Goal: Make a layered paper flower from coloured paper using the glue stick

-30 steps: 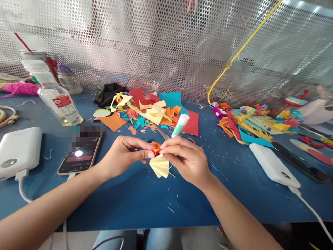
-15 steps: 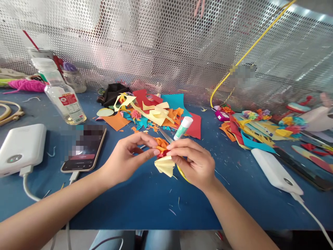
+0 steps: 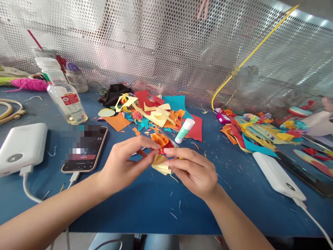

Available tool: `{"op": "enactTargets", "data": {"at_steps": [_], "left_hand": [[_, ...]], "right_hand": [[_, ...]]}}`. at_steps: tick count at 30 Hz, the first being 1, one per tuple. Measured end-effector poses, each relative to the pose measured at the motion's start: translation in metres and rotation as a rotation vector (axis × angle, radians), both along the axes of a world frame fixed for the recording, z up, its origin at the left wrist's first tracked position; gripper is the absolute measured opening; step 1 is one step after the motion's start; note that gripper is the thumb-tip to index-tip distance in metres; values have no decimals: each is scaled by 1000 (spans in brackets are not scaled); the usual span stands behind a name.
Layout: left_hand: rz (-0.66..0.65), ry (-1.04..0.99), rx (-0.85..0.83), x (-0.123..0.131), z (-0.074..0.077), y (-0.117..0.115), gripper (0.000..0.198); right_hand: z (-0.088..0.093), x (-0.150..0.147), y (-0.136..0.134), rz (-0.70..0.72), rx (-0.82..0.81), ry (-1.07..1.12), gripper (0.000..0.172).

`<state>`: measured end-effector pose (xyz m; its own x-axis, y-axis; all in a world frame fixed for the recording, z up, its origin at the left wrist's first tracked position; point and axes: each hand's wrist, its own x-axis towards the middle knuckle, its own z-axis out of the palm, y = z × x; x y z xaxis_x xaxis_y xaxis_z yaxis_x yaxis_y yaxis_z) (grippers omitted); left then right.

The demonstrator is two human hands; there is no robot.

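Note:
Both my hands meet over the blue table (image 3: 145,208) and pinch one small paper flower (image 3: 161,143), orange and red on top with a folded pale-yellow fan (image 3: 160,164) below. My left hand (image 3: 125,166) grips it from the left, thumb and fingers closed on the paper. From the right, my right hand (image 3: 194,170) pinches the same piece with its fingertips. A white and green glue stick (image 3: 184,131) lies just beyond the hands. Behind it spreads a heap of coloured paper scraps (image 3: 153,113).
A phone (image 3: 85,149) on a cable and a white power bank (image 3: 22,144) lie at the left, with a clear bottle (image 3: 66,99) behind. At the right are a second power bank (image 3: 277,175) and more paper scraps (image 3: 255,133). A perforated metal screen (image 3: 166,45) closes the back.
The paper flower has been turned in my fingers: more orange and red now shows on top, and the yellow fan sits lower and flatter. Both hands stay pinched on it.

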<state>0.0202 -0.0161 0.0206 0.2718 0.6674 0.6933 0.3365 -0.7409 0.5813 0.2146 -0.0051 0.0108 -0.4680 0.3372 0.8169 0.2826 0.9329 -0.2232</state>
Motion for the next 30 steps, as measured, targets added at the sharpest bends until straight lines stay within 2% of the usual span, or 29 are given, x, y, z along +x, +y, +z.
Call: {"op": "enactTargets", "data": {"at_steps": [4, 9, 12, 16, 23, 26, 30], "left_hand": [[92, -42, -53, 0, -3, -1, 17], [119, 47, 2, 0, -5, 4, 12], [145, 26, -45, 0, -5, 7, 14], [58, -3, -156, -3, -6, 11, 13], [-200, -85, -410, -7, -2, 17, 12], [-239, -94, -465, -7, -2, 19, 13], [-306, -258, -604, -4, -3, 20, 13]], "right_hand": [[-1, -4, -2, -17, -139, 58, 23], [-1, -7, -2, 12, -306, 59, 20], [0, -9, -1, 9, -384, 72, 15], [1, -8, 0, 59, -462, 108, 12], [4, -7, 0, 155, -518, 60, 12], [5, -6, -1, 195, -545, 58, 10], [6, -5, -1, 224, -571, 92, 10]]}}
